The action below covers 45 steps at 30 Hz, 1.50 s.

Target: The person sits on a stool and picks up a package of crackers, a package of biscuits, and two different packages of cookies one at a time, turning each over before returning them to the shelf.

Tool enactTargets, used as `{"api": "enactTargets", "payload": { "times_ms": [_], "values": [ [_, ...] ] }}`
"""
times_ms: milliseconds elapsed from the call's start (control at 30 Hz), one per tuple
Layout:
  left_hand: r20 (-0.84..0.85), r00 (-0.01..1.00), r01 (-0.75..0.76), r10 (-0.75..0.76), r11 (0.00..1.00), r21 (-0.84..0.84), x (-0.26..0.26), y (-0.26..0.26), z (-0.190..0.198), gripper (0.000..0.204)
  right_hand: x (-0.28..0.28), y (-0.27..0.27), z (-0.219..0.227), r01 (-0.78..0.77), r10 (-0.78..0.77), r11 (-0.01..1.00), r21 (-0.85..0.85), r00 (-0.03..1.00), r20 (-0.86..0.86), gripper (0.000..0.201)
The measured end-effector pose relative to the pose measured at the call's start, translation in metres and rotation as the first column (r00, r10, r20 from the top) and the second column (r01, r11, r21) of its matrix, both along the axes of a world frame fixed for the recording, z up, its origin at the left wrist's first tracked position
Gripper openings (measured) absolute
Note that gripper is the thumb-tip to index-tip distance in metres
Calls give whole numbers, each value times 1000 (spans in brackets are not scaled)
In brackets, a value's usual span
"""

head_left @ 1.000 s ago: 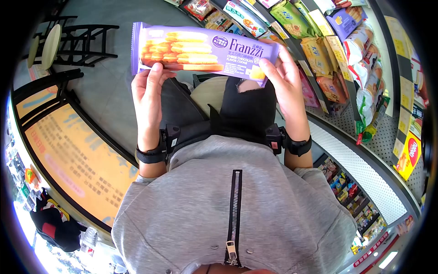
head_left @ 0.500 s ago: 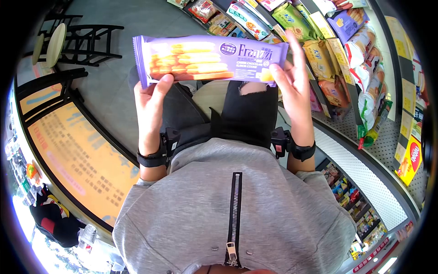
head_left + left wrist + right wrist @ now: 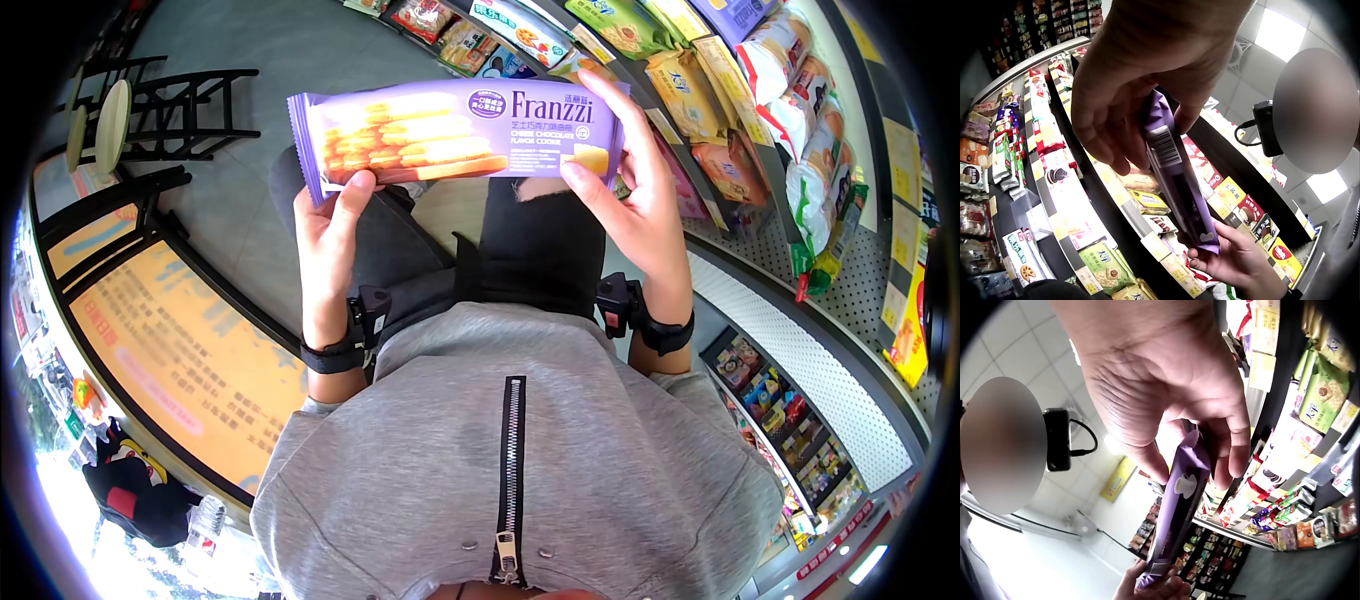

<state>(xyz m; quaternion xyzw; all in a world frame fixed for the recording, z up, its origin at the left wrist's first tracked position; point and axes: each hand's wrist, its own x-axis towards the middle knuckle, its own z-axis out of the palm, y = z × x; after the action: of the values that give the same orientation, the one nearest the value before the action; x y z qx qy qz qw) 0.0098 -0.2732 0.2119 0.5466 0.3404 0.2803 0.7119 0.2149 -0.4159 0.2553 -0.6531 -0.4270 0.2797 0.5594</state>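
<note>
In the head view a purple Franzzi cookie packet (image 3: 440, 135) is held up level above the lap, its printed front facing up to the camera. My left hand (image 3: 335, 225) pinches its left end, thumb on the front near the lower edge and fingers behind. At the other end my right hand (image 3: 645, 190) holds it, the thumb at the lower front corner and the fingers reaching up behind the right edge. The left wrist view shows the packet's narrow side with a barcode (image 3: 1165, 145). From the right wrist, the packet (image 3: 1175, 506) stands between thumb and fingers.
Snack shelves curve along the right, with a green packet (image 3: 620, 25) and yellow packets (image 3: 685, 95) near the right hand. To the left stand an orange-topped table (image 3: 170, 350) and a black-framed chair (image 3: 180, 110). A plastic bottle (image 3: 207, 522) sits at the lower left.
The packet has come slightly lower in the head view. My right hand's fingers have shifted and extended along its right end, while the left keeps its pinch. The shelves have shifted a little in view.
</note>
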Motion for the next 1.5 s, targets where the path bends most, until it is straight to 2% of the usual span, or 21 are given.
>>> {"api": "enactTargets", "payload": {
  "times_ms": [100, 133, 200, 300, 367, 533, 833, 1200, 1300, 1367, 1500],
  "values": [
    [3, 1000, -18, 18, 1000, 2, 3, -4, -1, 22, 3, -5, 0, -23, 19, 998, -55, 997, -78, 52],
    [-1, 1000, -12, 12, 1000, 7, 5, -7, -2, 22, 6, -6, -3, -27, 22, 998, -62, 997, -77, 52],
    [-3, 1000, -16, 16, 1000, 7, 7, -10, -3, 22, 8, -7, -7, -13, 14, 1000, -24, 998, 53, 53],
    [-18, 1000, 15, -15, 1000, 20, 11, -14, 0, 23, 11, -10, -8, -11, 11, 1000, -17, 1000, 6, 54],
    [-5, 992, 123, -123, 992, 5, 14, -14, 4, 24, 14, -12, -6, -17, 15, 999, -32, 999, -53, 56],
    [-42, 984, 174, -172, 983, 62, 18, -9, 9, 24, 14, -9, -8, 14, -15, 1000, -23, 999, -36, 57],
    [16, 988, 156, -156, 987, -23, 21, -12, 3, 23, 20, 0, -6, 8, -6, 997, -75, 1000, 25, 56],
    [2, 993, 119, -119, 993, -3, 5, 3, 3, 22, 6, 20, -5, -17, 18, 999, -50, 1000, 24, 56],
    [-2, 995, 101, -101, 995, -11, 2, 5, 3, 22, 3, 23, -5, -17, 21, 999, -34, 992, 125, 55],
    [15, 995, 95, -95, 995, 4, 1, 6, 3, 22, -1, 24, -1, -29, 30, 996, -79, 1000, 5, 55],
    [27, 996, 82, -82, 997, 5, 2, 7, 3, 23, -2, 26, -1, -25, 25, 996, -82, 1000, -2, 56]
  ]
}}
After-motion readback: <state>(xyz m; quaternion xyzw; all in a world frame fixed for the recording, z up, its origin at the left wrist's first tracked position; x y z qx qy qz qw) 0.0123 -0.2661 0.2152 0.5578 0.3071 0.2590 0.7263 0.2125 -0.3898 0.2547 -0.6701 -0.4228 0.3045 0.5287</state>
